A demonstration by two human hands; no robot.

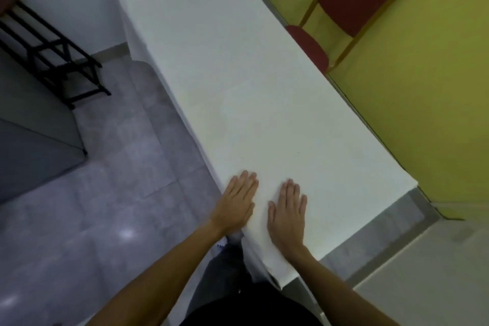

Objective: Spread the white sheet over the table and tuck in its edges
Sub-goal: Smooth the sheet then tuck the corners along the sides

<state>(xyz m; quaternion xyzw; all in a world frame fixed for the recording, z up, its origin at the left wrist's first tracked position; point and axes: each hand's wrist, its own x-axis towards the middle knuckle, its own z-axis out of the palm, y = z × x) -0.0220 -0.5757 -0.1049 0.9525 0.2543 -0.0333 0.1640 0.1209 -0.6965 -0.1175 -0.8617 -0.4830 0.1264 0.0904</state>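
Observation:
The white sheet [238,82] lies flat over the whole long table, which runs from the near corner to the far end. It hangs down the left side and over the far end. My left hand [236,204] rests palm down on the sheet at the near left edge, fingers together and extended. My right hand [287,213] lies flat on the sheet just beside it, fingers slightly spread. Neither hand grips the cloth. The table itself is hidden under the sheet.
A red chair with a gold frame [352,5] stands against the yellow wall [423,87] to the table's right. A black rack [50,53] stands on the grey tiled floor [111,167] at the left. My legs are close to the near corner.

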